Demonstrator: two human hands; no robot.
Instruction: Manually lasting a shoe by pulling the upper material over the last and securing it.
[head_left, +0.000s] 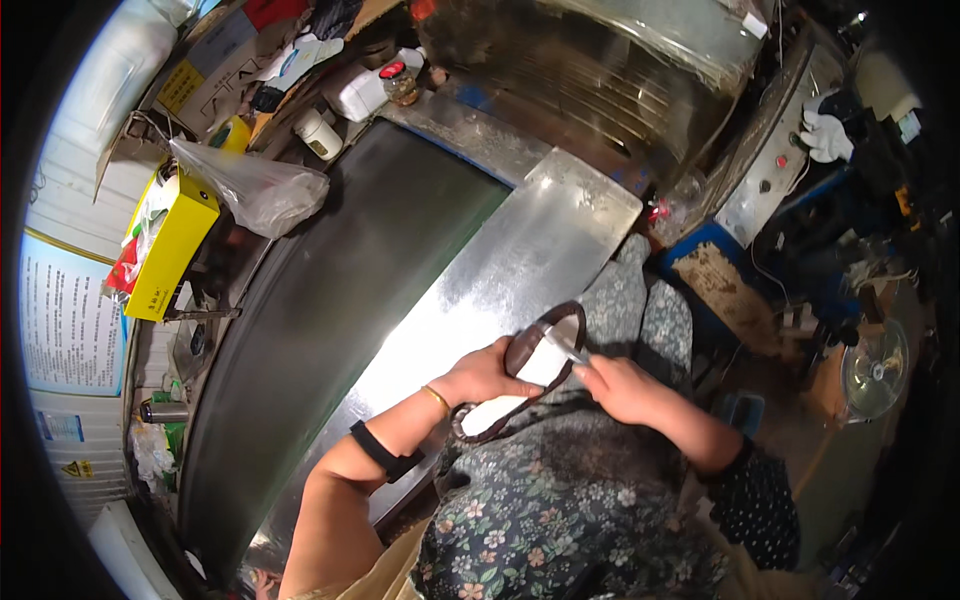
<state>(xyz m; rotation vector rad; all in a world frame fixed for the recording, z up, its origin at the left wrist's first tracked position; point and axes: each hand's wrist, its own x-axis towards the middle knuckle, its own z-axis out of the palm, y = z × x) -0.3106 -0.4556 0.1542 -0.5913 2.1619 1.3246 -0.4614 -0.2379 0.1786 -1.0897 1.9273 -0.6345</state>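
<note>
Work looks midway, left hand (484,377) gripping the shoe piece (547,362), right hand (628,389) gripping a tool (568,346) at its far end

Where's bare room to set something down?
Dark belt looks bare between the plastic bag and the metal strip; so does the strip, beyond the left hand. Crowded: left edge, by the yellow box; far end, by the red-lidded jar.

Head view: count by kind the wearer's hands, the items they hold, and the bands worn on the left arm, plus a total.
Hands: 2 (left hand, right hand)
Shoe-shaped piece, brown and white: 1
Hand tool: 1
Gold-coloured bangle: 1
Black armband: 1
Total: 6
</note>
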